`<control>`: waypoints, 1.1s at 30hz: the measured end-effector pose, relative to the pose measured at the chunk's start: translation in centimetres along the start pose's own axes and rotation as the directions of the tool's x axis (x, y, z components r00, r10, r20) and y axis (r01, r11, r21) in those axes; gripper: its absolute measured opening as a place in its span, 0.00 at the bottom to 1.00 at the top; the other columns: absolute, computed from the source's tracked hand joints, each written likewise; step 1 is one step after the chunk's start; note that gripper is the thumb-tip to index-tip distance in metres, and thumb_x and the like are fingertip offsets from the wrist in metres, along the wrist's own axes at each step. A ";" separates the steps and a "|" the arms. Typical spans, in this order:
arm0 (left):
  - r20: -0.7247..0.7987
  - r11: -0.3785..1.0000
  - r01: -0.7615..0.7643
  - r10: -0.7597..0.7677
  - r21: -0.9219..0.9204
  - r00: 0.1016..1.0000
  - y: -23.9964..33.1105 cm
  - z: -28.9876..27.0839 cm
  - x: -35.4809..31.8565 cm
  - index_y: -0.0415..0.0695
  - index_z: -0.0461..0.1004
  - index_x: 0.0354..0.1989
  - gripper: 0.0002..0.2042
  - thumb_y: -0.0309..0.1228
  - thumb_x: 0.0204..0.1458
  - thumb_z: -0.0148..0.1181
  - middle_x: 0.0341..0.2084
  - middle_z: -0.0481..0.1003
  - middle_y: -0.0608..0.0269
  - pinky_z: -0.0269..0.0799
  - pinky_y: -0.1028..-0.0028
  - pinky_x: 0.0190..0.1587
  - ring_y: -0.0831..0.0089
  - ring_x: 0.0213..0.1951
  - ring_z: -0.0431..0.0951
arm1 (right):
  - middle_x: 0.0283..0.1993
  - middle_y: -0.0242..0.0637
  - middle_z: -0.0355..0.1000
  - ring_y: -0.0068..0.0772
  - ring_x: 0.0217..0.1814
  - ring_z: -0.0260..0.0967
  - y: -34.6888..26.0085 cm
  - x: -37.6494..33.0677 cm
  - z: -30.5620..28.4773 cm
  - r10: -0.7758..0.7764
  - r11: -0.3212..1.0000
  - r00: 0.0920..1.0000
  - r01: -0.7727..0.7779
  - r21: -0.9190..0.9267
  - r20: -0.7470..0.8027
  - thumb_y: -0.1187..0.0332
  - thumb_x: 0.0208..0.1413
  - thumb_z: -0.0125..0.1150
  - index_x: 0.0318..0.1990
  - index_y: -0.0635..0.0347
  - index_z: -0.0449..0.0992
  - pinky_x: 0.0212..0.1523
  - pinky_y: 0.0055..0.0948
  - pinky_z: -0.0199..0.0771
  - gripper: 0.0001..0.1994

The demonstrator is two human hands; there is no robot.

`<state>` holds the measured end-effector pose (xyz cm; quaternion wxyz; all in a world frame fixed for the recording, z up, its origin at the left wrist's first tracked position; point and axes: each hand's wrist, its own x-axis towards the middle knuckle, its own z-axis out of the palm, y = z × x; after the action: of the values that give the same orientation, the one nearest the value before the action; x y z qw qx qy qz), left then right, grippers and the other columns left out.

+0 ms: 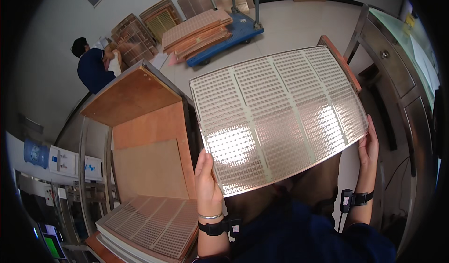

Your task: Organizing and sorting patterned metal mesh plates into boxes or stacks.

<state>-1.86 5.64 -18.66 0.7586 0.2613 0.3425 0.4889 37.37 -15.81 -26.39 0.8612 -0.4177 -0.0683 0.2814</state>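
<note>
A large, shiny circuit board panel (299,122), patterned with rows of small metallic shapes in several columns, is held up in front of me, tilted. My left hand (207,181) grips its lower left edge, with the fingers partly hidden behind the panel. At the lower right corner, my right hand (369,143) holds the opposite edge. Below and to the left, a stack of similar panels (149,225) lies in an open wooden-lined stand (150,122). Behind the held panel's right side, part of a reddish-brown board (343,64) shows.
A blue flat trolley (224,40) carries stacked copper-coloured boards (199,29). More patterned panels (133,36) lean on the far wall, where another person (93,64) bends over. A metal table with drawers (388,52) stands close on the right. A water dispenser (63,161) is at far left.
</note>
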 end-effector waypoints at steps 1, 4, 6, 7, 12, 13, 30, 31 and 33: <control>-0.014 1.000 0.001 0.000 0.016 1.000 0.0 -0.2 0.1 0.34 0.63 0.55 0.16 0.27 0.62 0.43 0.48 0.71 0.56 0.70 0.74 0.51 0.72 0.48 0.72 | 0.62 0.47 0.60 0.33 0.59 0.63 0.0 -0.1 -0.1 0.001 1.000 1.000 -0.001 -0.002 -0.002 0.71 0.63 0.44 0.62 0.70 0.55 0.58 0.28 0.66 0.22; -0.023 0.999 0.005 -0.004 0.036 1.000 0.0 -0.4 0.1 0.34 0.63 0.55 0.16 0.28 0.62 0.43 0.48 0.71 0.56 0.70 0.74 0.51 0.72 0.48 0.73 | 0.62 0.48 0.59 0.33 0.60 0.63 0.0 -0.2 -0.2 0.010 1.000 1.000 -0.010 -0.001 0.021 0.71 0.62 0.44 0.63 0.70 0.54 0.59 0.28 0.66 0.22; -0.019 0.999 0.005 -0.004 0.046 1.000 -0.2 -0.8 0.3 0.34 0.63 0.55 0.16 0.28 0.62 0.44 0.48 0.71 0.56 0.70 0.74 0.50 0.72 0.48 0.73 | 0.62 0.48 0.59 0.34 0.60 0.63 0.0 -0.5 -0.2 0.027 1.000 0.999 -0.027 0.007 0.042 0.71 0.62 0.43 0.63 0.70 0.54 0.59 0.28 0.66 0.23; -0.014 0.998 0.001 -0.001 0.056 1.000 -0.2 -0.9 0.4 0.34 0.64 0.55 0.16 0.29 0.62 0.44 0.48 0.72 0.56 0.70 0.73 0.50 0.72 0.48 0.73 | 0.62 0.48 0.59 0.34 0.60 0.63 0.0 -0.7 0.0 0.024 1.000 0.999 -0.024 0.005 0.038 0.71 0.62 0.43 0.63 0.70 0.54 0.59 0.28 0.66 0.23; -0.017 0.994 -0.032 0.034 0.103 0.999 -0.3 -1.7 0.6 0.34 0.65 0.53 0.15 0.28 0.62 0.44 0.46 0.73 0.55 0.70 0.73 0.50 0.71 0.47 0.74 | 0.61 0.49 0.60 0.36 0.60 0.63 0.1 -1.2 1.3 0.009 1.000 1.000 -0.009 0.002 0.001 0.72 0.60 0.44 0.63 0.71 0.54 0.60 0.30 0.65 0.24; -0.034 0.987 -0.061 0.067 0.149 0.997 -0.3 -1.9 0.7 0.34 0.66 0.52 0.14 0.28 0.61 0.44 0.46 0.73 0.55 0.70 0.73 0.50 0.71 0.46 0.74 | 0.60 0.51 0.61 0.36 0.59 0.63 -0.1 -1.4 1.4 0.021 1.000 0.999 -0.022 0.004 0.034 0.72 0.60 0.45 0.62 0.72 0.54 0.60 0.30 0.64 0.24; -0.062 0.914 -0.200 0.236 0.352 0.970 0.1 -5.9 1.7 0.33 0.68 0.50 0.16 0.33 0.61 0.46 0.44 0.74 0.56 0.70 0.73 0.48 0.71 0.44 0.74 | 0.40 0.41 0.74 0.25 0.41 0.73 -2.4 -3.5 6.6 -0.023 0.994 0.998 0.030 -0.107 0.066 0.70 0.60 0.51 0.55 0.70 0.65 0.44 0.23 0.73 0.18; -0.056 0.908 -0.210 0.246 0.363 0.968 0.2 -6.0 1.7 0.34 0.68 0.50 0.15 0.32 0.61 0.47 0.43 0.74 0.56 0.70 0.73 0.48 0.71 0.43 0.74 | 0.39 0.40 0.74 0.24 0.40 0.73 -2.5 -3.6 6.6 -0.020 0.995 0.996 0.029 -0.097 0.086 0.71 0.60 0.51 0.55 0.70 0.65 0.43 0.22 0.73 0.18; -0.058 0.895 -0.222 0.264 0.386 0.963 0.1 -6.0 1.6 0.33 0.68 0.50 0.15 0.32 0.61 0.47 0.43 0.74 0.56 0.70 0.73 0.47 0.71 0.43 0.74 | 0.38 0.39 0.75 0.23 0.40 0.73 -2.7 -3.7 6.6 -0.027 0.996 0.994 0.036 -0.087 0.102 0.71 0.60 0.51 0.55 0.69 0.66 0.42 0.22 0.73 0.17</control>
<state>-6.10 7.50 -22.77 0.6074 0.4154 0.4351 0.5188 33.10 -14.65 -19.69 0.8416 -0.4398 -0.1304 0.2852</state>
